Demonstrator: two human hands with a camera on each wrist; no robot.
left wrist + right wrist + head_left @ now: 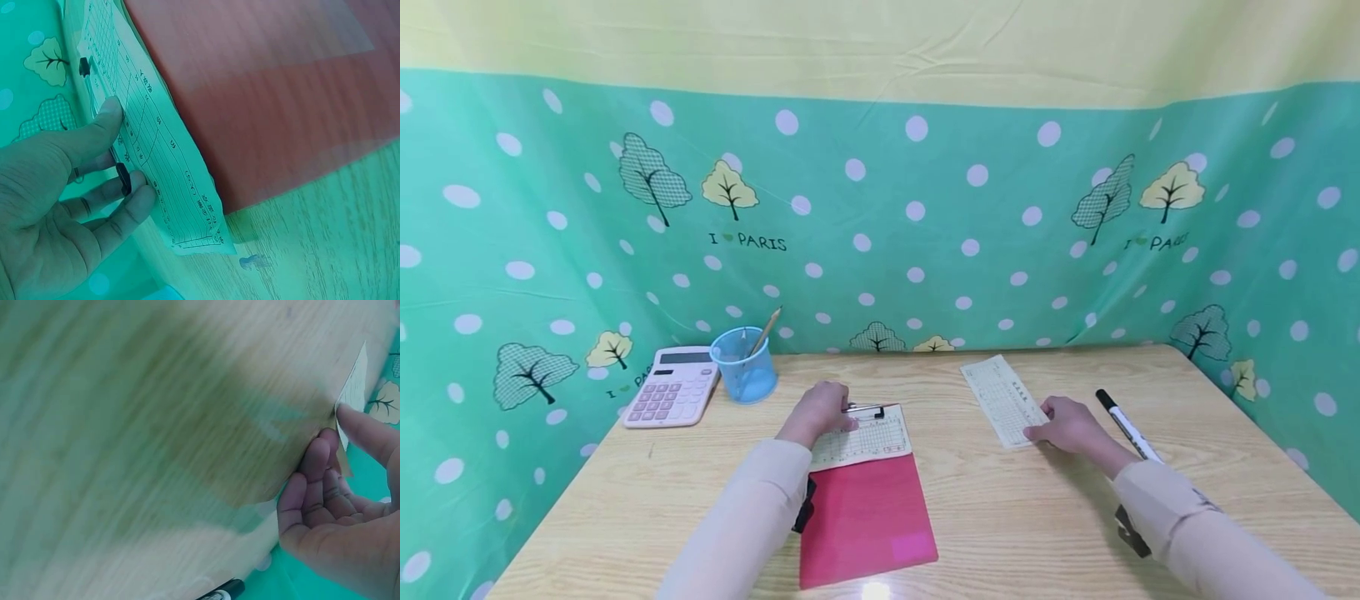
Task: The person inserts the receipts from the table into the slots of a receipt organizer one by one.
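Note:
A red clipboard (868, 517) lies on the table in front of me, with printed form sheets (880, 440) across its upper part. My left hand (823, 408) pinches the metal clip at the clipboard's top edge. In the left wrist view the thumb lies over the clip beside its black tips (124, 178), with the other fingers curled behind it. To the right, my right hand (1067, 423) pinches the near right edge of a printed paper slip (1000, 396) between thumb and fingers. The slip (353, 394) shows only partly in the right wrist view.
A pink calculator (673, 387) sits at the back left, beside a blue mesh pen cup (752, 383) holding a pencil (767, 327). A white marker with a black cap (1127, 423) lies right of my right hand. A patterned curtain (880, 208) stands behind the wooden table.

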